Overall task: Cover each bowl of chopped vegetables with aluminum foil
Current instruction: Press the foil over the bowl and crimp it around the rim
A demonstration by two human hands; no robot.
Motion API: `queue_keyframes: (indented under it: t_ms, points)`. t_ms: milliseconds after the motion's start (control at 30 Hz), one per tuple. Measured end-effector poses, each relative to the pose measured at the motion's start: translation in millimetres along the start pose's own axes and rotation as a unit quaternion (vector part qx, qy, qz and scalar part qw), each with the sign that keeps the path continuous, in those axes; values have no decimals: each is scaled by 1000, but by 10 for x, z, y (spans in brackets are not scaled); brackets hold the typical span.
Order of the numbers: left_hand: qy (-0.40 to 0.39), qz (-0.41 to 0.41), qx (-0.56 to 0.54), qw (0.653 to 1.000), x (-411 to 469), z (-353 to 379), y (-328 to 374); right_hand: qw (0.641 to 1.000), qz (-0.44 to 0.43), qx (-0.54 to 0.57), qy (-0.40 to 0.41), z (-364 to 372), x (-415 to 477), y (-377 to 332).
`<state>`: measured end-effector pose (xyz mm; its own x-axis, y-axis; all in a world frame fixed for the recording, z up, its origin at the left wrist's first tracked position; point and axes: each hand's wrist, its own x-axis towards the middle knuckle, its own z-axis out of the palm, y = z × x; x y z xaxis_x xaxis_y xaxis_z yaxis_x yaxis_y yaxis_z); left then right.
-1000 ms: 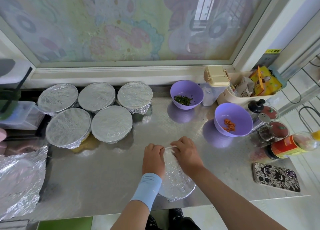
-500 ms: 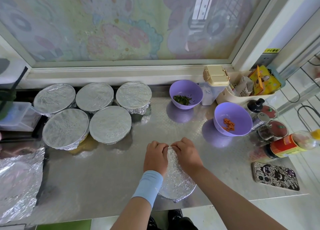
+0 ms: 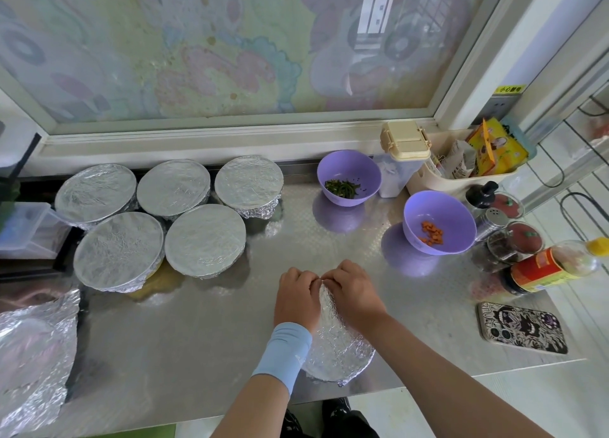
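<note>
Change is slight: left hand (image 3: 296,297) and right hand (image 3: 351,294), a little apart a second ago, now meet on the far rim of the round foil-wrapped bowl (image 3: 339,348) at the steel table's (image 3: 197,338) near edge, both pinching foil. Sealing looks nearly done; two purple plastic bowls (image 3: 438,206) wait uncovered. Round, mouth up, it has no long axis.

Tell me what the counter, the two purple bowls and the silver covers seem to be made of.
Counter: probably stainless steel, brushed; it gives blurred purple reflections. Purple bowl with greens and purple bowl with orange bits: likely plastic, smooth, matte, evenly coloured. Covers: aluminium foil, shiny silver, finely crinkled.
</note>
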<state>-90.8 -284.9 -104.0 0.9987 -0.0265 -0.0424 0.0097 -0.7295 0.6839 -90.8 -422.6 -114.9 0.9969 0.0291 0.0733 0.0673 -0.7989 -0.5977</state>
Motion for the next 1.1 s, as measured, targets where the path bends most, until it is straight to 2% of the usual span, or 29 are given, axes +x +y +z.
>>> queue_keyframes:
  t_ms: [133, 267, 500, 700, 967, 1033, 1100]
  points:
    - [25, -31, -1, 999, -78, -16, -26, 999, -2, -16, 36, -5, -34, 8]
    - [37, -3, -1, 999, -106, 0, -12, 999, -22, -13, 46, 13, -58, -15]
    - [0, 6, -25, 1000, -50, 27, -21, 1000, -22, -1, 23, 9, 0, 5]
    - [16, 23, 12, 1000, -80, 66, -48, 999, -28, 15, 1, -32, -15, 36]
    - [6, -5, 11, 1000, 111, -26, -53, 998, 5, 46, -30, -60, 106, -3]
    - [0, 23, 37, 999, 216, -73, -67, 998, 28, 33, -50, -47, 88, -43]
    - [-23, 93, 63, 993, 206, -57, -57, 998, 14, -13, -57, -27, 28, -68]
